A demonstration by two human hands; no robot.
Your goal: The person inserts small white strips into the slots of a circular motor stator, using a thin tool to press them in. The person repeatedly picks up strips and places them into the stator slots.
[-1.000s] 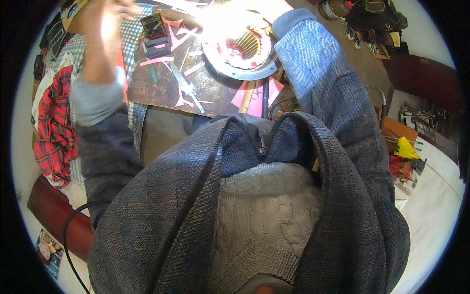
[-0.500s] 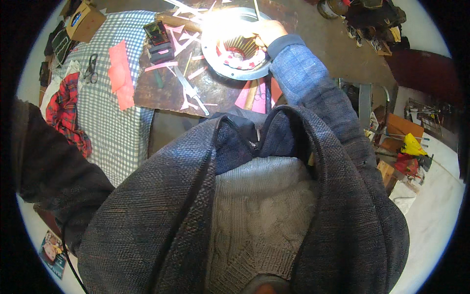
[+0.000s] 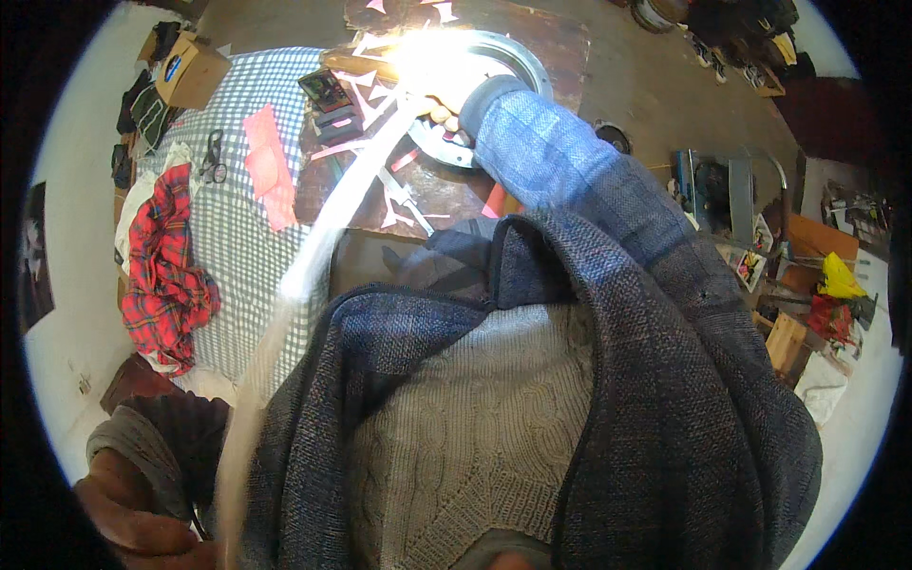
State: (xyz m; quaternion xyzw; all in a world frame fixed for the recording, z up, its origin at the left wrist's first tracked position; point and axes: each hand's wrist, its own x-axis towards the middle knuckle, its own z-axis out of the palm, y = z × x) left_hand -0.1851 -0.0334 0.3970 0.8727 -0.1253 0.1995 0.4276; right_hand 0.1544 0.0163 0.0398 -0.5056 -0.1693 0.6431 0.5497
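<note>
A round grey metal motor housing (image 3: 524, 65) lies on a dark board, much of its inside lost in glare. My right hand (image 3: 443, 114) reaches over its near rim with fingers curled, at the upper end of a long pale cord-like strip (image 3: 321, 249). That strip is blurred and stretches down toward the lower left, passing in front of my jacket. Low at the left edge, my left hand (image 3: 142, 518) is closed, its fingers curled close to the strip's lower end. Whether it grips the strip I cannot tell.
Pink paper scraps and a knife-shaped tool (image 3: 407, 204) lie on the dark board (image 3: 560, 57) beside a black box (image 3: 337, 123). A checked cloth (image 3: 256, 313) to the left bears glasses (image 3: 215, 157), pink paper (image 3: 269, 169) and a red plaid garment (image 3: 163, 275). Clutter stands right.
My left hand has come into view at the lower left. The pale strip now stretches across the view. My right hand has shifted from the housing's right side to its near rim.
</note>
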